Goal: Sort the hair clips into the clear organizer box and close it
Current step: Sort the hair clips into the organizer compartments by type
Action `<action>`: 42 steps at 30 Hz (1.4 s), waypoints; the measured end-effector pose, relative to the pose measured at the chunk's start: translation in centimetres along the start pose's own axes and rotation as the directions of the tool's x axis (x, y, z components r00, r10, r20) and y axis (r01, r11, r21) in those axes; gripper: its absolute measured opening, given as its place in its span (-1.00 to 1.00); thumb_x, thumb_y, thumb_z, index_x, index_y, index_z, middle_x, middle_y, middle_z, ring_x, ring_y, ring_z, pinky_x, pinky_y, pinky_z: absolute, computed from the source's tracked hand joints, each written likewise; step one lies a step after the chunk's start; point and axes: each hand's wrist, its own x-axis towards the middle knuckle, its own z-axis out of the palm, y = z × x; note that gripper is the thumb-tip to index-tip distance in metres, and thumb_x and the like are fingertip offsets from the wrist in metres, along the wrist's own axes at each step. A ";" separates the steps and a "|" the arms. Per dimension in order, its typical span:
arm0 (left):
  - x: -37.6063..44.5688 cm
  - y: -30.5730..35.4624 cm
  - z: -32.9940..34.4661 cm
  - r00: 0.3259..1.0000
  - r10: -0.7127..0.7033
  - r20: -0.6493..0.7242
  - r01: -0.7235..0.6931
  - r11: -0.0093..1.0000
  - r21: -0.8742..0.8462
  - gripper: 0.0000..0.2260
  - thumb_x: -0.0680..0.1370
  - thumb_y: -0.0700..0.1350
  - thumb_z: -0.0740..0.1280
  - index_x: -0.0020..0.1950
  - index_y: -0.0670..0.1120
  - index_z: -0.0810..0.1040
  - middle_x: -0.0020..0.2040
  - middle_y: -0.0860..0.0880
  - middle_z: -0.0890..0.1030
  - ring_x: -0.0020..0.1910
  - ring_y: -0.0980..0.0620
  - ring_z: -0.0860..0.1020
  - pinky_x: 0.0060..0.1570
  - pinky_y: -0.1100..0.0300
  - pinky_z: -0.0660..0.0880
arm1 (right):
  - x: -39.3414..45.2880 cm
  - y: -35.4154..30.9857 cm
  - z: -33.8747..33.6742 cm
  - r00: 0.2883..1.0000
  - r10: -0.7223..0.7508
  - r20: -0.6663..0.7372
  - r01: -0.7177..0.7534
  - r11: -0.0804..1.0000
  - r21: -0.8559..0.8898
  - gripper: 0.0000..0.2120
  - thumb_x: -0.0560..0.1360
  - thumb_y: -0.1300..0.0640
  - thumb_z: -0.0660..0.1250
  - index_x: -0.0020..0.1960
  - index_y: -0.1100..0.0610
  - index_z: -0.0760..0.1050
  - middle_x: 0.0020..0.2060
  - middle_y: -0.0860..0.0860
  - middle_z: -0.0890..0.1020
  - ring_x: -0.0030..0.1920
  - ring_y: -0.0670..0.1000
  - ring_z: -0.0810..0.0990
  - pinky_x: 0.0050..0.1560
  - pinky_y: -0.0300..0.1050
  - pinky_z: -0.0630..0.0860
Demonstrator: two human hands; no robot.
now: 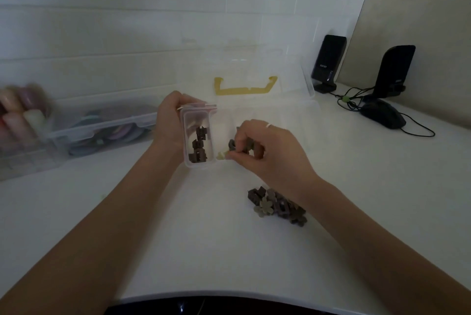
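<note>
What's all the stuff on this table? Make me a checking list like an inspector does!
Surface: white table, mostly bare near the front edge.
Job's things: clear organizer box open, lid up, yellow handle; small clear container with dark clips inside; pile of hair clips, brown and beige, loose on the table.
Clutter: clear bin of colourful items at left; blurred pastel things at far left.
Grippers: left hand holds the small container; right hand pinches dark clips beside it.
Cables: black wires run along the table by the mouse.
Surroundings: two black speakers, white wall behind.
</note>
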 end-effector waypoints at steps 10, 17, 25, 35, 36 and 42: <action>0.3 0.0 -0.2 1.000 -0.019 -0.018 0.020 0.999 0.036 -0.81 0.37 -0.19 0.19 -0.45 -0.12 0.44 -0.52 0.00 0.47 -0.50 0.05 0.45 -0.38 0.23 0.40 | 0.8 0.9 1.4 0.994 -0.066 -0.086 0.053 0.988 -0.143 -0.75 0.50 -0.07 0.23 -0.16 0.07 0.57 -0.03 -0.08 0.60 -0.14 -0.22 0.40 -0.23 -0.13 0.51; 0.5 -0.2 -0.5 0.998 -0.068 -0.002 0.068 0.998 0.012 -0.79 0.32 -0.14 0.22 -0.53 -0.09 0.47 -0.48 -0.03 0.49 -0.48 0.01 0.46 -0.32 0.18 0.41 | 0.3 1.9 1.8 0.988 -0.144 0.055 0.154 0.902 -0.404 -0.66 0.55 -0.11 0.10 0.01 -0.06 0.64 0.42 -0.03 0.37 0.32 0.04 0.24 0.15 -0.08 0.18; 0.5 0.0 -0.5 0.999 0.008 0.031 -0.009 1.000 0.028 -0.79 0.26 -0.17 0.22 -0.57 -0.07 0.51 -0.51 0.01 0.55 -0.45 0.07 0.54 -0.14 0.12 0.47 | 0.4 1.3 -1.8 0.997 0.047 -0.054 -0.050 0.997 -0.060 -0.60 0.52 -0.08 0.20 -0.30 0.16 0.59 -0.46 -0.01 0.54 -0.44 -0.05 0.41 -0.39 -0.11 0.39; 0.3 0.1 -0.8 0.999 0.030 0.028 -0.031 0.999 0.027 -0.73 0.31 -0.20 0.20 -0.58 -0.07 0.52 -0.51 0.02 0.56 -0.45 0.09 0.55 -0.07 0.11 0.48 | -0.3 0.3 -4.1 0.802 0.260 0.538 -0.186 0.964 -0.189 -0.78 0.35 -0.20 0.39 -0.09 -0.12 0.67 -0.60 -0.24 0.45 -0.56 -0.15 0.37 -0.45 -0.29 0.23; 0.3 0.2 -0.8 0.999 0.028 0.026 -0.029 0.999 0.023 -0.75 0.29 -0.19 0.21 -0.58 -0.08 0.52 -0.51 0.01 0.55 -0.45 0.08 0.55 -0.10 0.12 0.48 | -0.3 0.3 -4.0 0.780 0.275 0.562 -0.178 0.959 -0.223 -0.77 0.36 -0.21 0.38 -0.06 -0.15 0.65 -0.58 -0.30 0.45 -0.54 -0.18 0.39 -0.43 -0.29 0.24; 0.1 0.2 -0.6 0.999 0.032 0.034 -0.032 0.999 0.010 -0.74 0.30 -0.21 0.20 -0.59 -0.08 0.51 -0.52 0.01 0.55 -0.46 0.08 0.56 -0.13 0.13 0.50 | -0.3 0.3 -3.3 0.733 0.249 0.633 -0.181 0.968 -0.172 -0.88 0.43 -0.09 0.39 -0.06 -0.14 0.65 -0.55 -0.32 0.46 -0.48 -0.21 0.41 -0.44 -0.33 0.26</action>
